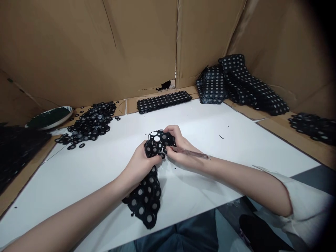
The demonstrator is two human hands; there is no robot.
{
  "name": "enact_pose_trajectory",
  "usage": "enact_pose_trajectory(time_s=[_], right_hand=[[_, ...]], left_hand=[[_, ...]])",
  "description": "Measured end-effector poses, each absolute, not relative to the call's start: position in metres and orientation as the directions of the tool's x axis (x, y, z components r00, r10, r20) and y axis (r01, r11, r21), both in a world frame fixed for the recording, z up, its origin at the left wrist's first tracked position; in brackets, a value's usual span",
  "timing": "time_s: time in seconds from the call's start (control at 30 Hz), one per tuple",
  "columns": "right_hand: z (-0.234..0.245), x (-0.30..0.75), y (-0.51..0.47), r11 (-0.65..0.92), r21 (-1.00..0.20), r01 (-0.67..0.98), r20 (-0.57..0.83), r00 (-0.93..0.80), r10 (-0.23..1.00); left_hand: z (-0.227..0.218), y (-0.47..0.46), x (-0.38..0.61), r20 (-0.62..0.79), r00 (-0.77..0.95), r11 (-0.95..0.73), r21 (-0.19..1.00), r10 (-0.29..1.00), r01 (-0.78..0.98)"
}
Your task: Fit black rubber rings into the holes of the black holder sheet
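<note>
Black and dotted with pale discs, the punched strip (147, 200) is held just above the white sheet (236, 147) that covers the bench (288, 134), in front of the person's lap. The left hand (140, 165) is clenched around the strip's middle, thumb pressed on the upper part, while the lower end hangs down past the wrist and lies on the white sheet near its front edge. The right hand (180, 145) curls over the bunched top of the strip, fingers gripping it from behind, and also pinches a thin translucent rod (193, 153) that lies along the back of the wrist with its tip at the strip. Both hands touch the same piece and sit close together.

Loose black rings (90, 123) are heaped at the far left of the sheet, beside a white-rimmed green dish (49, 118). A flat stack of strips (164, 100) lies along the back edge, and taller heaps of strips (236, 82) lean in the right rear corner against the cardboard wall (78, 52). Another dark pile (315, 127) lies on the right side of the bench, well apart from the hands
</note>
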State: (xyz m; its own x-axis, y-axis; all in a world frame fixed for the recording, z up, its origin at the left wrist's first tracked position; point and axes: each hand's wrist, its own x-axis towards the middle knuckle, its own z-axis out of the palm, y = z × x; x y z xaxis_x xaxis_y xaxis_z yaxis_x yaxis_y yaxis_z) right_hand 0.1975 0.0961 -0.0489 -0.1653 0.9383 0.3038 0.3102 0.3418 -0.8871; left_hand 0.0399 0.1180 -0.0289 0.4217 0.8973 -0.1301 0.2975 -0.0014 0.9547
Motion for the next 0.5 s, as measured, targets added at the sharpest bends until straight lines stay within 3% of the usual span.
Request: enact_pose_trajectory(time_s=[0.2, 0.3, 0.5], right_hand=[[-0.043, 0.208, 0.098, 0.206, -0.942, 0.264, 0.152, -0.211, 0.966], [-0.041, 0.208, 0.098, 0.208, -0.938, 0.276, 0.154, -0.206, 0.966], [-0.041, 0.208, 0.096, 0.215, -0.906, 0.363, 0.163, -0.169, 0.972]], left_hand=[[-0.011, 0.133, 0.028, -0.249, 0.521, 0.018, 0.913, 0.816, 0.407], [-0.001, 0.145, 0.018, -0.325, 0.539, 0.024, 0.871, 0.777, 0.49], [0.009, 0.164, -0.002, -0.293, 0.558, -0.278, 0.635, 0.777, 0.721]])
